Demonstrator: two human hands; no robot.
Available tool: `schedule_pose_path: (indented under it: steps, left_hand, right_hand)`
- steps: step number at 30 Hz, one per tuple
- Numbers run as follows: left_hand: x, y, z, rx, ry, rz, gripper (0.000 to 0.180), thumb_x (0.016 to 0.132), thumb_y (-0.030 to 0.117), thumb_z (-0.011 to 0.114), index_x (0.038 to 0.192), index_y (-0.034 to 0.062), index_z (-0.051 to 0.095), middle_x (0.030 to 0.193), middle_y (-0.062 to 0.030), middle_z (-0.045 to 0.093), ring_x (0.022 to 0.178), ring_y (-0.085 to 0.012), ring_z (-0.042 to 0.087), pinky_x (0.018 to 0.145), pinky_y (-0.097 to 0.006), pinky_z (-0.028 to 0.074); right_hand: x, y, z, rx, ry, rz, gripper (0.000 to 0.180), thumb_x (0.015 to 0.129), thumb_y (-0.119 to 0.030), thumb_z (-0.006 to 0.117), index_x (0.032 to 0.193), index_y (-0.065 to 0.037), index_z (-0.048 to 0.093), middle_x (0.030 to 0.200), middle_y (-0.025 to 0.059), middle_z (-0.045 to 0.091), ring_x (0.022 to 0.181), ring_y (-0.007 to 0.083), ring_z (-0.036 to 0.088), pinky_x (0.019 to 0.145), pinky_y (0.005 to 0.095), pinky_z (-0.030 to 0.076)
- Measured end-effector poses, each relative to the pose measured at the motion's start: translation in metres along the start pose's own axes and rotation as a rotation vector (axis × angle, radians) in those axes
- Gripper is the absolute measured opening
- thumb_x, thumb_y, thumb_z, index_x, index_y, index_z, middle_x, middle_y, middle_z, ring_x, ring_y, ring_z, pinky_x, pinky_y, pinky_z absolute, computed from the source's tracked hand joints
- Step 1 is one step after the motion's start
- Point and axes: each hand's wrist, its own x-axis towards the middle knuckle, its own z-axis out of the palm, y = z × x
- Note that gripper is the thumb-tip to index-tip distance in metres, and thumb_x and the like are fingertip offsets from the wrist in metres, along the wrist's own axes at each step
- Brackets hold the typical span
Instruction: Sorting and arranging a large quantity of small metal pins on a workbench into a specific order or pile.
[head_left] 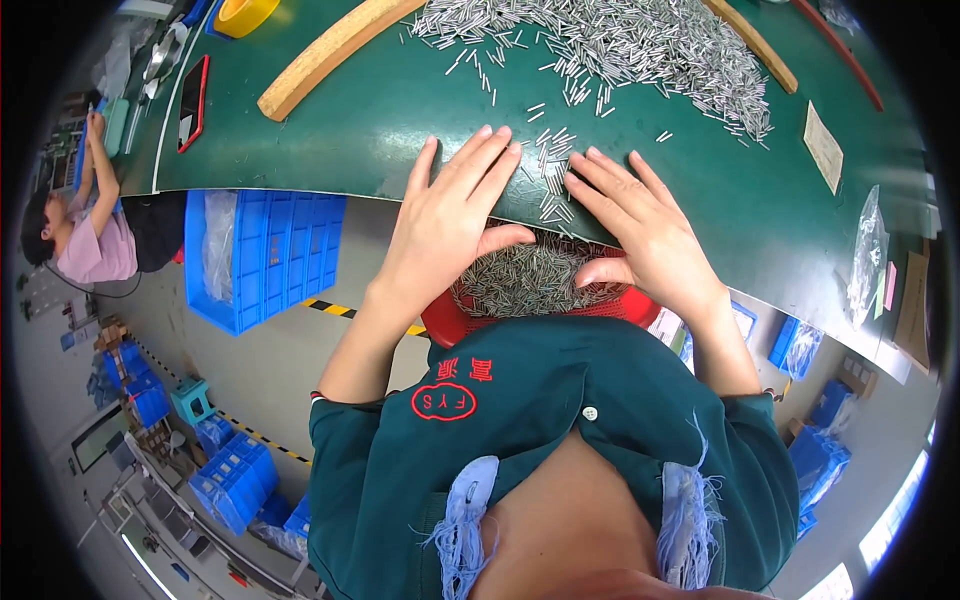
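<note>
Flat on the green tabletop [350,150] near its front edge rests my left hand [458,195], fingers stretched forward and thumb out over the edge. My right hand [640,215] lies the same way, its fingers spread. Between the two hands runs a small group of short metal pins [553,160], reaching the table edge. Just below that edge, against my body, a red basket [440,318] holds many more pins [535,278]. Farther back on the table spreads a large heap of silvery pins [640,50]. Neither hand grips anything.
Wooden strips [335,62] flank the heap. A red-cased phone [194,104] and yellow tape roll [245,14] lie at the left. On the right are a paper slip [823,148] and a clear plastic bag [868,250]. Blue crates [285,250] stand below; another person [95,240] works at far left.
</note>
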Motion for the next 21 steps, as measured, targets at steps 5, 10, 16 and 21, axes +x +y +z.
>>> schedule_pose_path:
  steps: [5, 10, 16, 21]
  left_hand:
    - [-0.002, 0.004, -0.001, -0.215, -0.131, 0.109, 0.082, 0.079, 0.055, 0.065, 0.143, 0.0065, 0.051, 0.145, -0.0097, 0.053, 0.134, -0.0278, 0.05, 0.114, -0.053, 0.032]
    - [0.025, -0.007, 0.01, -0.095, -0.037, 0.017, 0.085, 0.077, 0.055, 0.067, 0.145, 0.0067, 0.047, 0.151, -0.0081, 0.046, 0.14, -0.0253, 0.044, 0.116, -0.054, 0.028]
    - [0.017, -0.006, 0.007, -0.195, -0.183, 0.104, 0.082, 0.076, 0.055, 0.067, 0.14, 0.0062, 0.053, 0.148, -0.0084, 0.05, 0.139, -0.0258, 0.045, 0.116, -0.054, 0.028]
    - [0.001, -0.005, -0.001, -0.197, -0.046, 0.105, 0.082, 0.077, 0.058, 0.066, 0.137, 0.0029, 0.054, 0.142, -0.0114, 0.054, 0.136, -0.0262, 0.047, 0.114, -0.054, 0.032]
  right_hand:
    - [0.0, 0.001, -0.001, 0.077, -0.073, -0.051, 0.092, 0.07, -0.063, 0.065, 0.14, -0.004, 0.051, 0.147, 0.0133, 0.049, 0.14, 0.0287, 0.043, 0.117, 0.051, 0.03]
    - [0.019, 0.007, 0.006, -0.069, -0.004, 0.009, 0.101, 0.07, -0.067, 0.062, 0.145, -0.002, 0.044, 0.15, 0.0144, 0.046, 0.143, 0.0282, 0.038, 0.119, 0.049, 0.028]
    - [0.017, 0.01, 0.004, -0.031, 0.004, 0.069, 0.106, 0.07, -0.068, 0.062, 0.148, -0.001, 0.038, 0.152, 0.0143, 0.042, 0.145, 0.0279, 0.035, 0.121, 0.0469, 0.025]
    - [0.025, 0.008, 0.015, -0.09, 0.01, 0.024, 0.105, 0.072, -0.067, 0.062, 0.148, 0.0, 0.037, 0.151, 0.017, 0.042, 0.145, 0.0286, 0.034, 0.12, 0.0462, 0.026]
